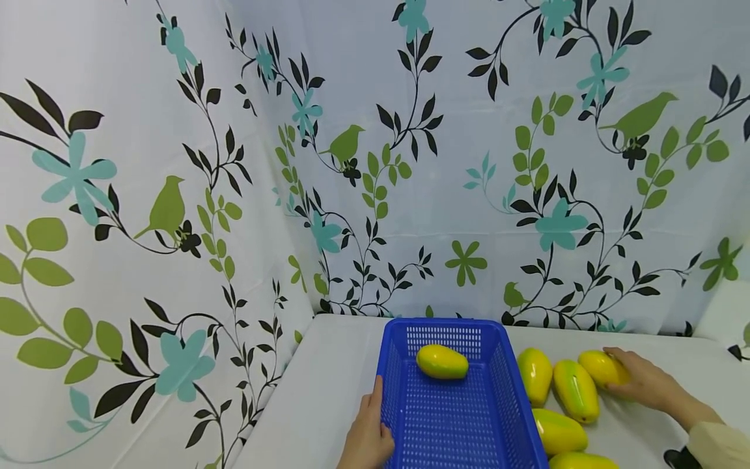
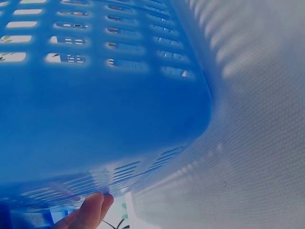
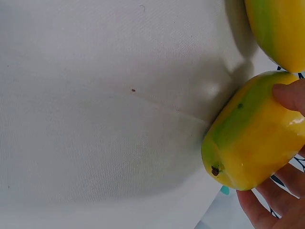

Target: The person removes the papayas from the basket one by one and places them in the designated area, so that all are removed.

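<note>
A blue plastic basket with slotted walls stands on the table, and one yellow-green mango lies inside near its far end. My left hand grips the basket's left rim; its fingertips show at the wall in the left wrist view. Right of the basket, my right hand holds a mango, with thumb and fingers around it. The right wrist view shows this held mango close up, its stem end facing the camera and the thumb across its upper side.
Several more mangoes lie along the basket's right side, among them one by the wall, one beside it and one nearer me. The white table meets a patterned curtain at the back and left.
</note>
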Motion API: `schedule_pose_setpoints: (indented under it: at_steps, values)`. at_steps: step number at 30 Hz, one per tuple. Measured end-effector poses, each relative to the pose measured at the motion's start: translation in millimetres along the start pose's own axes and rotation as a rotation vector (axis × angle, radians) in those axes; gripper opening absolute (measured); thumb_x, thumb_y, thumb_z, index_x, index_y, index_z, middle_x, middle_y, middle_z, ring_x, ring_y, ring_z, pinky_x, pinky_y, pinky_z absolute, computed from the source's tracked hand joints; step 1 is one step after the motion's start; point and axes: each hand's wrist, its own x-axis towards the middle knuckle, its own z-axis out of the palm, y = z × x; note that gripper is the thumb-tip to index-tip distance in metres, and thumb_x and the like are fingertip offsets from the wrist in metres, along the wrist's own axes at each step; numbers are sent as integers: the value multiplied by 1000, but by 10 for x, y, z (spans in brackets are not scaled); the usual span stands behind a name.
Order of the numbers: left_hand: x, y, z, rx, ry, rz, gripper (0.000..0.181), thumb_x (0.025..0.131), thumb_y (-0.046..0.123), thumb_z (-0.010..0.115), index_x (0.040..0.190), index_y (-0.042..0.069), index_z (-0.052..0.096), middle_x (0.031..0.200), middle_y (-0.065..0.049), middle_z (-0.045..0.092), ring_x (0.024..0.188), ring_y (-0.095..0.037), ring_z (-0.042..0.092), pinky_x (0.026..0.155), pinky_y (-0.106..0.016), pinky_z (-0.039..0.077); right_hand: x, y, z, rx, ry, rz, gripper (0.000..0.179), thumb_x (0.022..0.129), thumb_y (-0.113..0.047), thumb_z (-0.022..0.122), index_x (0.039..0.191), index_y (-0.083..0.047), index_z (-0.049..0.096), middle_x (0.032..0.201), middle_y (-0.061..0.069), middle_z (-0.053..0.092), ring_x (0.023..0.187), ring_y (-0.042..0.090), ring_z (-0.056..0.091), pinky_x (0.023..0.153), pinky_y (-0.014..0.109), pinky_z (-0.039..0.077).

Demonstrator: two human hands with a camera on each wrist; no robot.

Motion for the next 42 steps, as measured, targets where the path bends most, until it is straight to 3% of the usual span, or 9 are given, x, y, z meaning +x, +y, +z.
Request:
schedule_pose_setpoints:
  at_steps: [12, 26, 33, 42]
  values:
    - [-3, -14, -14, 8, 16, 7, 84, 74, -8, 54, 152, -6, 24, 124, -24, 50, 91, -29, 59, 76, -49, 53, 38, -220, -105, -29, 24, -17, 71, 81, -31, 77, 129, 13, 50, 114, 35, 57, 99, 47, 59, 79, 64, 49]
    - [16, -43, 20, -29, -10, -51, 84, 74, -8, 57, 152, -5, 25, 125, -29, 49, 98, -40, 60, 80, -60, 51, 215, -953, -240, -23, 82, -83, 64, 88, -35, 70, 135, 5, 52, 129, 35, 51, 116, 53, 51, 87, 69, 43]
    - [28, 3, 33, -29, -4, -41, 83, 75, -9, 56, 151, -7, 25, 125, -28, 49, 97, -37, 60, 81, -59, 51, 379, -1259, -249, 27, 96, -125, 61, 90, -35, 68, 135, 4, 54, 134, 32, 51, 122, 52, 47, 94, 69, 39]
    - [20, 3, 16, -46, 2, -22, 84, 74, -10, 55, 152, -6, 25, 124, -27, 49, 96, -36, 60, 82, -58, 51, 554, -1612, -142, 83, 83, -188, 61, 92, -36, 67, 138, 1, 52, 133, 26, 54, 117, 45, 54, 92, 63, 45]
